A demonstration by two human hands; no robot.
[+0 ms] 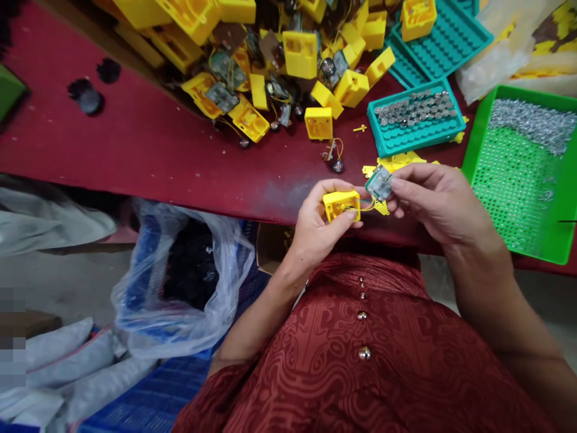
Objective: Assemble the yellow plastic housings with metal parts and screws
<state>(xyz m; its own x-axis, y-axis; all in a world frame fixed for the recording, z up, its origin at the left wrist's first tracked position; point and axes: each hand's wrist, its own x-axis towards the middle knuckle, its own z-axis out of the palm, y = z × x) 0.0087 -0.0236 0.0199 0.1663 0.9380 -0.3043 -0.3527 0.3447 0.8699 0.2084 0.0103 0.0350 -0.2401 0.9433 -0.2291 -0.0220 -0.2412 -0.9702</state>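
Observation:
My left hand (318, 219) is closed round a small yellow plastic case (334, 207) with its hollow side facing up. In my right hand (444, 201), thumb and fingers pinch a small circuit board (380, 183) with a greyish, clear-looking part on it. Thin yellow wires (367, 207) run between the board and the case. Beyond my hands lie a loose speaker-like round part (338, 165) on wires and another yellow case (318, 123). Flat yellow plastic pieces (401, 160) lie partly hidden behind my right hand.
A teal tray (417, 141) holds rows of button cells. To the right stands a green basket (518, 240) with many small metal pieces. Yellow cases and wired boards (220, 96) are heaped at the back. Below the table's left edge is a plastic-lined blue crate (144, 264) with black parts.

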